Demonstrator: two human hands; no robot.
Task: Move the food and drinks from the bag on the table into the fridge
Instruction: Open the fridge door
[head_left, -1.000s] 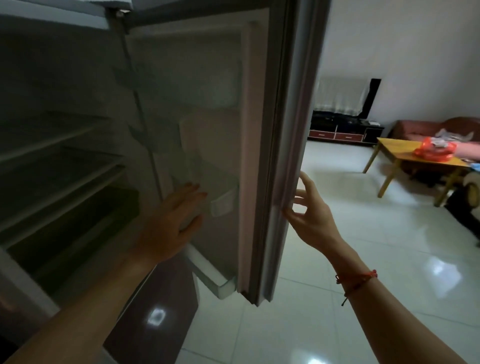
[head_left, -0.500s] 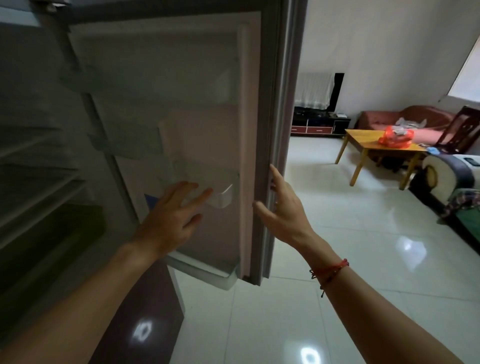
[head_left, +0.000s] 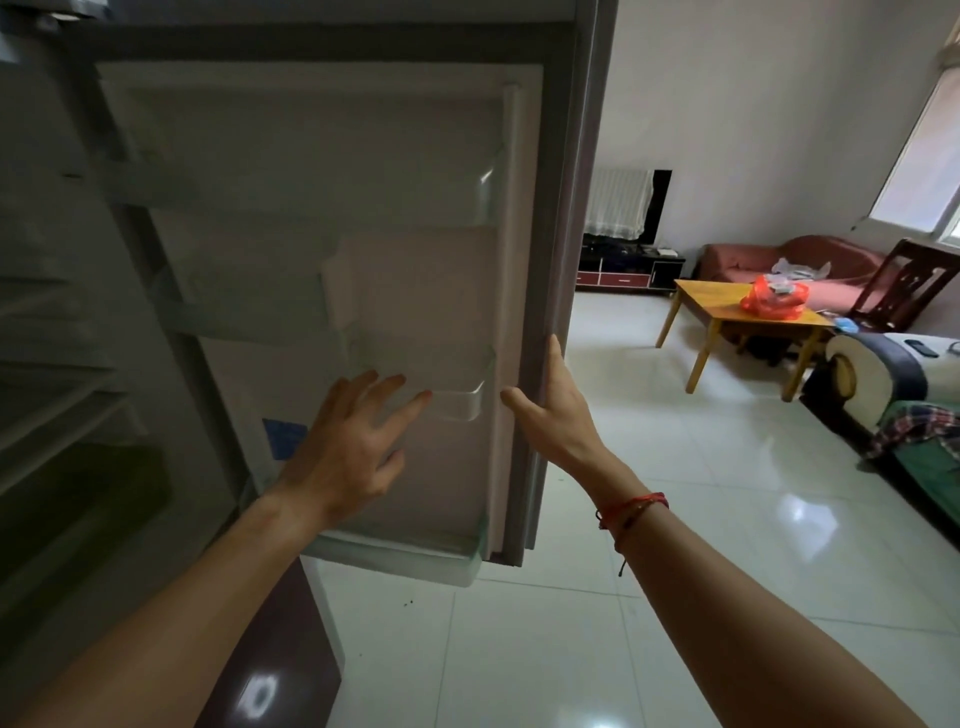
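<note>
The fridge (head_left: 57, 364) is seen at the left with its dim interior exposed, bare shelves stacked one above another inside it. Its door (head_left: 332, 218) is swung wide and fills the middle of the view, the pale inner lining turned toward the camera and clear door racks (head_left: 457, 400) set across it at several heights. A glossy white tiled floor (head_left: 649, 519) is spread beyond the door into a sitting room, where a red sofa (head_left: 753, 260) is placed against the far wall and a dark wooden chair (head_left: 904, 291) is stood near a window. A low wooden table (head_left: 717, 306) is set in front of the sofa, well apart from the fridge, and the orange-red bag (head_left: 774, 299) is rested on its top, with pale packets visible in its open mouth. A black-and-white padded seat (head_left: 872, 374) is seen just beside the table at the right. The left hand (head_left: 348, 452) is held against the inner face of the door, fingers spread and slack, nothing gripped, the tips reaching toward a middle rack. The right hand (head_left: 556, 415) is laid on the door's outer edge, fingers extended along it and the thumb set against the inner seal, so the edge is lightly clasped. A red cord bracelet (head_left: 631, 512) is worn on the right wrist
</note>
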